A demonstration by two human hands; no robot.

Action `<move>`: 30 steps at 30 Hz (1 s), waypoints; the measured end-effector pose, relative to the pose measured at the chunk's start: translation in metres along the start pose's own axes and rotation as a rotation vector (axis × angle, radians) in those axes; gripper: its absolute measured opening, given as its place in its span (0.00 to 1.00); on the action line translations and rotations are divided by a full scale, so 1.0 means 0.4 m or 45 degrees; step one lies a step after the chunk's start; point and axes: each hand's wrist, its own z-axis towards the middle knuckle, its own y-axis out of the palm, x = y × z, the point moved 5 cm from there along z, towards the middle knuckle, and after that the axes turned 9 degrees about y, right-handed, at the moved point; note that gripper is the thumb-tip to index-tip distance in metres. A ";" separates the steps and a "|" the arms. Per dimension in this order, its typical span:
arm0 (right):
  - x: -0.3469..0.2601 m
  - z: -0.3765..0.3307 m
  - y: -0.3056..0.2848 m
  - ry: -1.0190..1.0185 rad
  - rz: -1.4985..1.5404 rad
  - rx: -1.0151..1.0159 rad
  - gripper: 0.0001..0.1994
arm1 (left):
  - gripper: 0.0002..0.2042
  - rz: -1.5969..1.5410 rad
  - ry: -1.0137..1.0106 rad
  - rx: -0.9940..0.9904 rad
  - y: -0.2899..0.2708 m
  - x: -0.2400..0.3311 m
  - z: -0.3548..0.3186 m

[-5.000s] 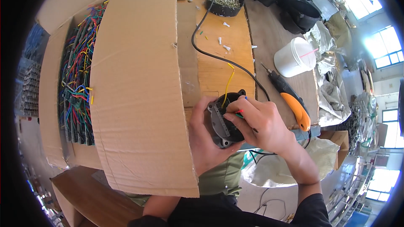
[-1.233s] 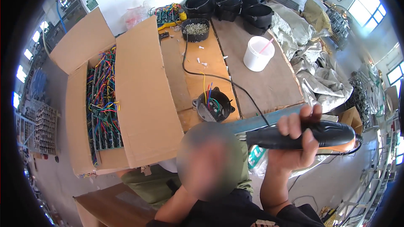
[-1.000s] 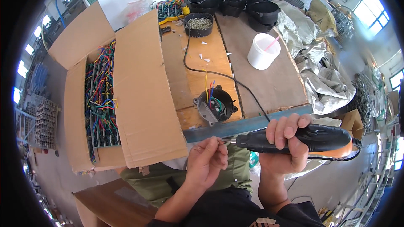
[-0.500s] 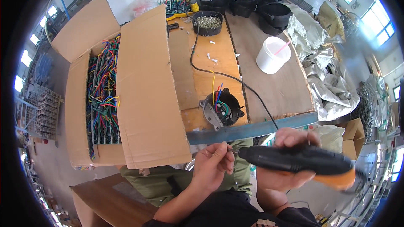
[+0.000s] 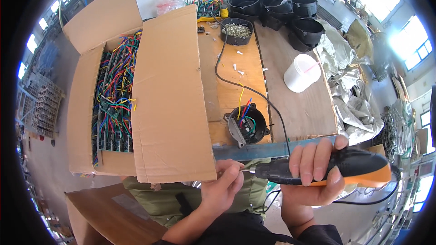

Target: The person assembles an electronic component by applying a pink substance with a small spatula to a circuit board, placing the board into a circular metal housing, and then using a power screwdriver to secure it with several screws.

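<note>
My right hand [image 5: 313, 168] is wrapped round a black and orange electric screwdriver [image 5: 361, 165], held level with its bit pointing left. At the bit's tip, the fingers of my left hand [image 5: 222, 190] are pinched together. Whatever sits between them is hidden. Both hands are in front of the table edge, above my lap. Just beyond them on the table stands a round black housing [image 5: 262, 124] with yellow, red, blue and green wires inside. A grey metal piece [image 5: 235, 134] leans at its left side.
An open cardboard box [image 5: 172, 100] full of wired circuit boards stands at the left. Farther back are a black dish of small screws [image 5: 237, 40], several black pots [image 5: 306, 34] and a white bucket [image 5: 297, 79]. A dark cable [image 5: 247, 84] crosses the table.
The screwdriver has tilted and my right hand's fingers now curl over its body. My left hand stays pinched at the bit's tip. The whole view has shifted slightly.
</note>
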 end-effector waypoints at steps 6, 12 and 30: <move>-0.015 0.061 0.037 0.072 -0.107 -0.259 0.21 | 0.08 -0.179 -0.179 -0.118 0.014 0.001 0.030; 0.012 0.170 0.034 -0.029 -0.168 -0.382 0.23 | 0.13 0.322 -0.028 0.224 -0.065 0.002 0.046; 0.248 0.236 0.020 0.137 -1.148 -0.595 0.19 | 0.55 1.844 0.759 0.016 0.033 0.014 0.178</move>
